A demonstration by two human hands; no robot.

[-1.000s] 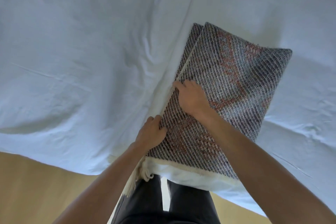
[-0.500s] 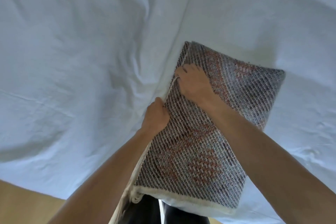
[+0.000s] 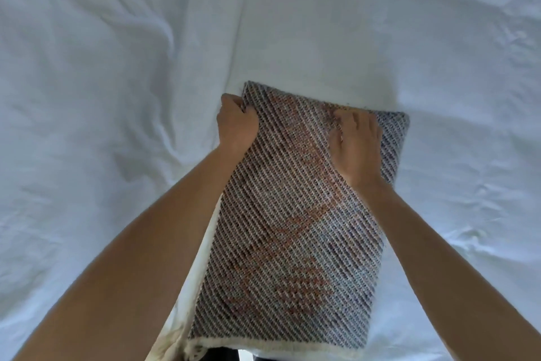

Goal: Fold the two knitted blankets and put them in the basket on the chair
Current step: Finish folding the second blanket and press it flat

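Note:
A folded knitted blanket (image 3: 292, 243), grey and white diagonal weave with an orange pattern and a cream fringe at its near end, lies on the white bed sheet (image 3: 117, 97). My left hand (image 3: 237, 123) grips its far left corner, fingers curled round the edge. My right hand (image 3: 355, 144) lies on top near the far right corner, its fingers bent and digging into the knit. A second blanket, the basket and the chair are out of view.
The rumpled white sheet fills almost the whole view, with creases to the left and right of the blanket. Dark trousers (image 3: 222, 356) show at the bottom edge under the blanket's near end.
Both hands have slid away from me along the blanket to its far corners. The view has moved forward, so the wooden floor is no longer seen.

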